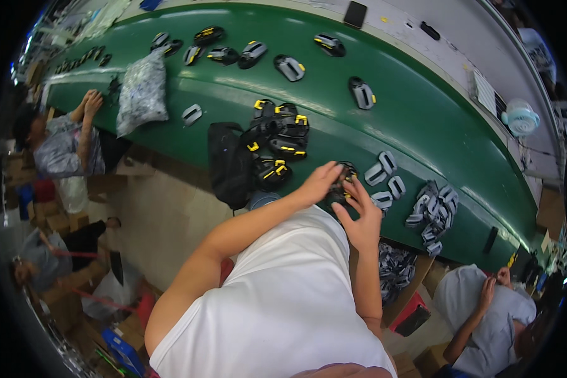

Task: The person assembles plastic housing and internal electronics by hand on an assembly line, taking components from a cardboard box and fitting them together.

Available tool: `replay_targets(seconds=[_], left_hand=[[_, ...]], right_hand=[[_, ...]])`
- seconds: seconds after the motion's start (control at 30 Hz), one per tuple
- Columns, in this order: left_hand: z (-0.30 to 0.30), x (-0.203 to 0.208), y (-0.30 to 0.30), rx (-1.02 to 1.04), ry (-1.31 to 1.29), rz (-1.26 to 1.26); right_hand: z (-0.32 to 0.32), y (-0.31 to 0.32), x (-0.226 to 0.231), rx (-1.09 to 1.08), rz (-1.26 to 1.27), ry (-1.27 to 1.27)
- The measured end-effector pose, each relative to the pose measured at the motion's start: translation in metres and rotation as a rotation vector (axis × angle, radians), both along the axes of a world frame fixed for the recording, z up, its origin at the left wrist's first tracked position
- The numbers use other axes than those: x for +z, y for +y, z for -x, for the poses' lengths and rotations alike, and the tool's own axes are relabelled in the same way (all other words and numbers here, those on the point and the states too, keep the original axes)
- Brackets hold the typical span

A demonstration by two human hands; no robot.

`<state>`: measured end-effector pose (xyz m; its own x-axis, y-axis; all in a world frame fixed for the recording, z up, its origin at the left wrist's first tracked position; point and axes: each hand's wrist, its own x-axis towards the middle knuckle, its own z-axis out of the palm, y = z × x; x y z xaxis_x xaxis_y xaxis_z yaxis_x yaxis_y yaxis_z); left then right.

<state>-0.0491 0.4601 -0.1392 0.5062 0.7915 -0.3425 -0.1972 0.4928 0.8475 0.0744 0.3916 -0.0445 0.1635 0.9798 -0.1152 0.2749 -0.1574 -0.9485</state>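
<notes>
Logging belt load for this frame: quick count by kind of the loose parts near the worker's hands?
Approximate; piles overlap.
Black-and-yellow housings piled left of the hands: about 6
Grey-and-white shells right of the hands: 4
Grey shells heaped farther right: about 6
Dark part held between left hand and right hand: 1
Total: about 17

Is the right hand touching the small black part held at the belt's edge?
Touching: in the head view, right hand fingers wrap the small black part, no gap visible.

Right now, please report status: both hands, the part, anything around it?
Left hand and right hand both grip one small black part. Pile of black-and-yellow parts left of it. Grey pieces right, on green belt.
</notes>
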Motion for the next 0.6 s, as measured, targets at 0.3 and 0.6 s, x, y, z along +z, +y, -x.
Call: replay_targets(seconds=[0.3, 0.6], left_hand=[[-0.001, 0.056, 0.01, 0.01, 0.251, -0.344], [0.003, 0.07, 0.027, 0.04, 0.508, -0.488]], right_hand=[[-0.011, 0.007, -0.024, -0.275, 0.008, 0.277], [0.0, 0.019, -0.016, -0.284, -0.006, 0.23]])
